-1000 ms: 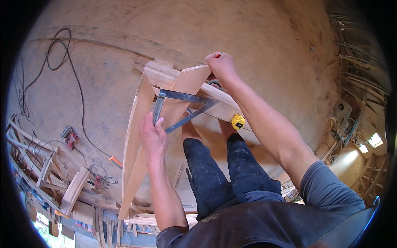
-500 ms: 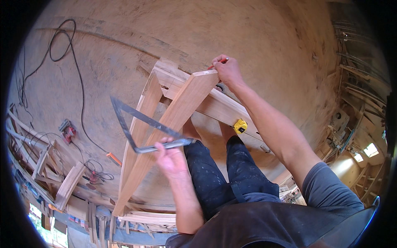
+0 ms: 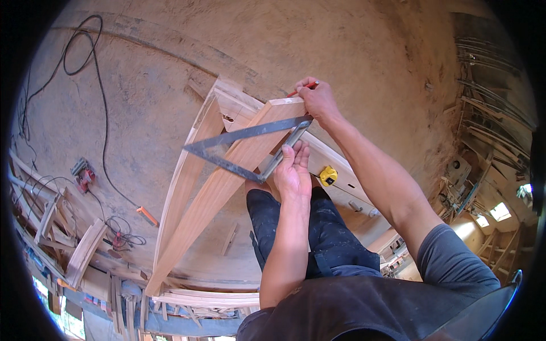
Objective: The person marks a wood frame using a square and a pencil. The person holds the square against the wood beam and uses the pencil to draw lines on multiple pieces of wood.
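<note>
In my left hand (image 3: 294,173) is a metal triangular set square (image 3: 247,133), gripped by its thick edge. Its thin blades lie across a long planed wooden board (image 3: 210,199), close to the board's angled far end. My right hand (image 3: 321,103) is at that far end, its fingers closed round a red pencil (image 3: 293,93) and touching the board's corner. Beneath, the board rests over a wooden frame with a mortised piece (image 3: 233,111) and a long side rail (image 3: 177,199). A yellow tape measure (image 3: 328,175) sits on the frame's right-hand rail.
A red power tool (image 3: 84,175) and a looping black cable (image 3: 104,113) lie on the dusty floor at left, with an orange-handled piece (image 3: 147,216) nearby. Timber offcuts (image 3: 85,250) pile up at lower left. More wood strips (image 3: 489,119) are stacked along the right side.
My left hand has moved right and away from me, bringing the set square over to the board's far end and turning it. My right hand stays at the board's end with the pencil.
</note>
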